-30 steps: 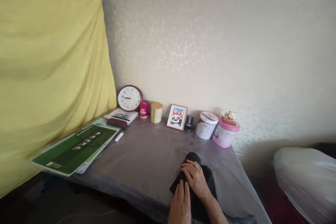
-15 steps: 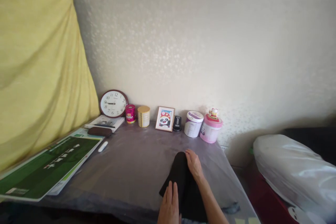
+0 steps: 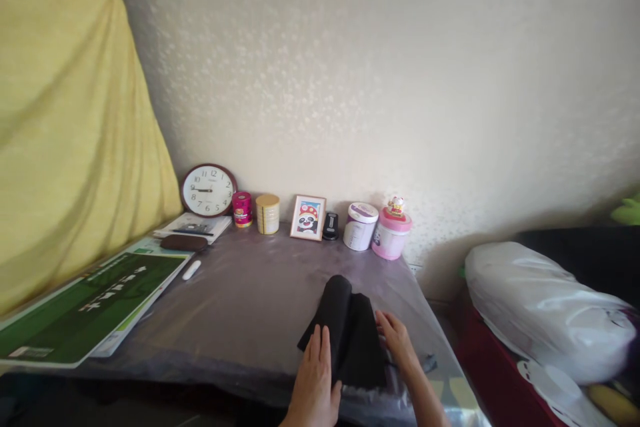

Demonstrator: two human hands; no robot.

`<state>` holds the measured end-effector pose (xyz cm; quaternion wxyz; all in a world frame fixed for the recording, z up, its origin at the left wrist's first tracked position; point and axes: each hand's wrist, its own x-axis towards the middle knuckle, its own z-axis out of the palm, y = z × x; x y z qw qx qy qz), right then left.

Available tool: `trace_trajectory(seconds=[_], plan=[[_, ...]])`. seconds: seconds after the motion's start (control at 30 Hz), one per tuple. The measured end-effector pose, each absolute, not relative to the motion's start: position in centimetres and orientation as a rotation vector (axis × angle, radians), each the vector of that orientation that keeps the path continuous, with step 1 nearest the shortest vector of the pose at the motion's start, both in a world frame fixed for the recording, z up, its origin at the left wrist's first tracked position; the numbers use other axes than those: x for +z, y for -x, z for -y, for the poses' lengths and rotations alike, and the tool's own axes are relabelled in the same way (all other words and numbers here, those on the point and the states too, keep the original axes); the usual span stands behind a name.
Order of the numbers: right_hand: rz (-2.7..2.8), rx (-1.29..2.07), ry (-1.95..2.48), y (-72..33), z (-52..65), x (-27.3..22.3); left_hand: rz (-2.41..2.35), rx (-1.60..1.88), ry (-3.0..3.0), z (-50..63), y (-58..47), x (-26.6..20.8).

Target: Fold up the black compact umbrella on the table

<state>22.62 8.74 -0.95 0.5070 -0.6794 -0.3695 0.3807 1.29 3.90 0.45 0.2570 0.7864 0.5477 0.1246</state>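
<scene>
A black cloth (image 3: 361, 340) lies on the front right of the table, its left part rounded into a loose fold or roll and its right part flatter. My left hand (image 3: 315, 373) rests on the near left side of that rounded part, fingers stretched and close together, thumb apart. Beside the cloth's right edge is my right hand (image 3: 397, 340), its fingers extended toward the edge; whether the fingertips touch it I cannot tell.
The table (image 3: 245, 307) has a shiny grey cover. Along the wall stand a clock (image 3: 209, 190), a pink tin (image 3: 243, 209), a yellow-lidded can (image 3: 268, 215), a panda picture (image 3: 308, 217) and two tubs (image 3: 361, 227). Green boards (image 3: 95, 307) lie left; a white bag (image 3: 545, 307) sits right.
My right hand has come off the far end of the cloth and moved nearer, to its right edge. The cloth's right part now lies more exposed. The view has shifted slightly.
</scene>
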Motion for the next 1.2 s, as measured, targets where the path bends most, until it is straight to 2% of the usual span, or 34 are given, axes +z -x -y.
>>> trace_trajectory(seconds=[0.2, 0.47, 0.67, 0.87, 1.03, 1.13, 1.2], plan=[[1.174, 0.631, 1.778, -21.6, -8.7, -1.8, -1.533, 0.318, -2.144, -3.8, -1.3, 0.5], [1.162, 0.763, 1.559, -17.9, -9.6, 1.3, -1.571, 0.293, -2.111, -3.9, -1.5, 0.2], [1.047, 0.996, 1.354, -14.8, -10.1, 3.6, -1.504, 0.435, -2.029, -4.6, -1.1, -1.0], [0.915, 1.045, 1.302, -16.4, -8.0, 3.8, -1.422, 0.599, -1.921, -5.2, -0.2, -1.2], [0.838, 1.073, 1.323, -18.9, -6.5, 2.3, -1.437, 0.596, -1.909, -5.2, -0.1, -1.3], [0.92, 0.945, 1.519, -20.6, -6.7, 1.1, -1.472, 0.533, -1.985, -4.5, -0.6, -0.9], [1.039, 0.644, 1.733, -21.3, -7.0, 0.6, -1.523, 0.449, -2.043, -4.0, -1.0, -0.3]])
